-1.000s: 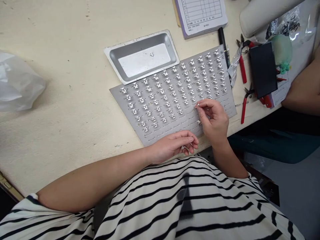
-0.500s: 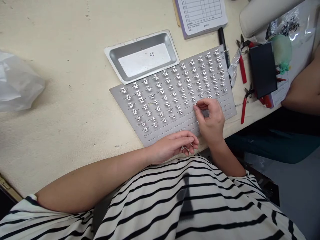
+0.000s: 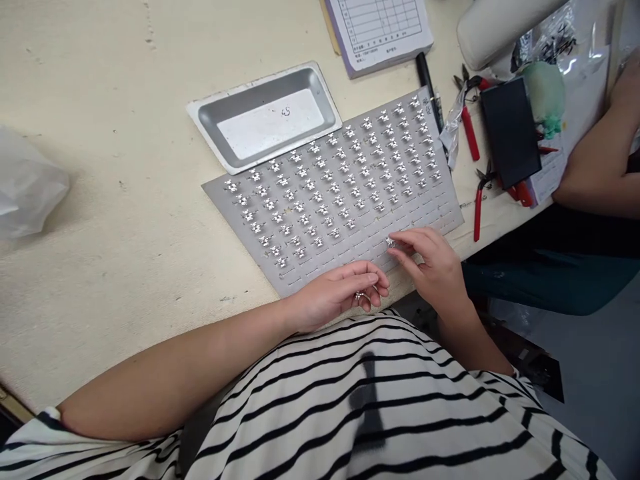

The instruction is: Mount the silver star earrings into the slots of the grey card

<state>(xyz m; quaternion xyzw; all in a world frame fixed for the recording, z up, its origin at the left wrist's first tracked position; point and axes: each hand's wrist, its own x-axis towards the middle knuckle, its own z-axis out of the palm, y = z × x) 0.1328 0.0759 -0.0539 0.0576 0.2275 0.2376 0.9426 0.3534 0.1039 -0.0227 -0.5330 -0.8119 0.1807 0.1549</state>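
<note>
A grey slotted display board [image 3: 320, 267] lies tilted on the table, with rows of small silver rings [image 3: 301, 207] standing in its slits. The slits nearest me are bare. My right hand [image 3: 433, 263] is over the board's near part, thumb and index finger closed around one silver ring [image 3: 390, 242] at the tips. Just to the left, my left hand [image 3: 345, 290] rests at the board's near edge, palm turned inward. Its curled fingers hold at least one more silver ring [image 3: 359, 295]; anything deeper in the palm is hidden.
A shallow metal tray [image 3: 270, 120] overlaps the board's far edge. Behind are a form pad [image 3: 385, 33] and a black pen [image 3: 423, 70]. Red-handled pliers [image 3: 477, 210] and a black box [image 3: 511, 133] lie right, near another person's arm [image 3: 595, 147]. A white plastic bag [image 3: 30, 183] sits left.
My right hand has come back from the row of rings toward me, leaving a ring standing in the board there, and is now at another ring. My left hand stays much the same. The view has shifted slightly.
</note>
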